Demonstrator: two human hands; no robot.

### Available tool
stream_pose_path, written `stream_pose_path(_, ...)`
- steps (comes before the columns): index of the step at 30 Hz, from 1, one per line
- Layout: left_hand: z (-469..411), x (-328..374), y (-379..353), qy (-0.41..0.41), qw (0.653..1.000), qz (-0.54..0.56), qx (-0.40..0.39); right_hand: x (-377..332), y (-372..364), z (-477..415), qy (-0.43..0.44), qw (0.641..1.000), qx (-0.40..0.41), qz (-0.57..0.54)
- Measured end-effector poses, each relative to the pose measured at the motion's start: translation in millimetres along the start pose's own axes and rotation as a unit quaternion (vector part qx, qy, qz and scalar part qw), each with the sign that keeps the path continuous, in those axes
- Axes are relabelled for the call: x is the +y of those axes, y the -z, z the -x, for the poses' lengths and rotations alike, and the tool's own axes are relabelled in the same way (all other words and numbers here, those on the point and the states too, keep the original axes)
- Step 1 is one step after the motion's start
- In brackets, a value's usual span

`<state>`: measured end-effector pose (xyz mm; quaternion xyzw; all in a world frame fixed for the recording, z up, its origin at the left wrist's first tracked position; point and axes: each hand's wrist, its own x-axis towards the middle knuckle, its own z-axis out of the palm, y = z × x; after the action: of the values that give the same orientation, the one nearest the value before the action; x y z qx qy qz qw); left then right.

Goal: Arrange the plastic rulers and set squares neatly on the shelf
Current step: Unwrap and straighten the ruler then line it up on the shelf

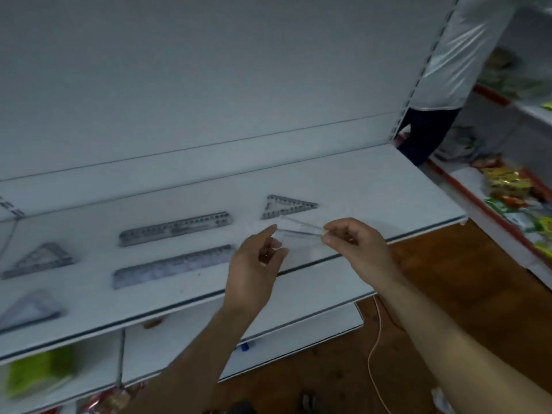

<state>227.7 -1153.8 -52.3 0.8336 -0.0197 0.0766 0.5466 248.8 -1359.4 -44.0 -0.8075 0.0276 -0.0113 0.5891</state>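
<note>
Both hands hold a clear plastic set square (298,230) just above the white shelf (373,186). My right hand (355,243) pinches its right tip between thumb and fingers. My left hand (257,264) holds its left end with curled fingers. On the shelf lie two long rulers, one further back (176,228) and one nearer (173,265), with a set square (283,206) behind the held one. Two more set squares lie at the left, one (40,261) behind the other (28,309).
The shelf's front edge (209,297) runs diagonally under my wrists. A lower shelf (179,348) holds green packets (38,372). A person in a white shirt (460,52) stands at the right by a shelf of snack packets (507,186). A white cable (376,348) lies on the brown floor.
</note>
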Motion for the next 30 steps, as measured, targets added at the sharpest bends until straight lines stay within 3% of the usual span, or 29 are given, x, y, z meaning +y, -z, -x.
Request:
stream_pose_path(4,8.6,-4.1,-13.9,-0.043,0.992,-0.107,0.046,17.8,18.4,-16.5,0.117,0.985,-0.056,0.113)
stream_pose_path(7,12.7,-5.6,-21.4,-0.029,0.99,-0.118,0.066,29.2,23.7,-25.1,0.205,0.957,-0.071,0.193)
stream_pose_path(12,13.2,-1.5,-34.9,0.004,0.987,-0.116,0.11,36.8,27.3,-43.9,0.274,0.934,-0.068,0.22)
stream_pose_path(22,9.5,-5.6,-40.2,0.053,0.964,-0.235,0.111,47.4,24.1,-55.3,0.283,0.926,-0.073,0.237)
stream_pose_path(30,3.7,4.6,-31.6,0.096,0.965,-0.23,0.087,48.1,24.5,-53.8,0.294,0.918,-0.07,0.257)
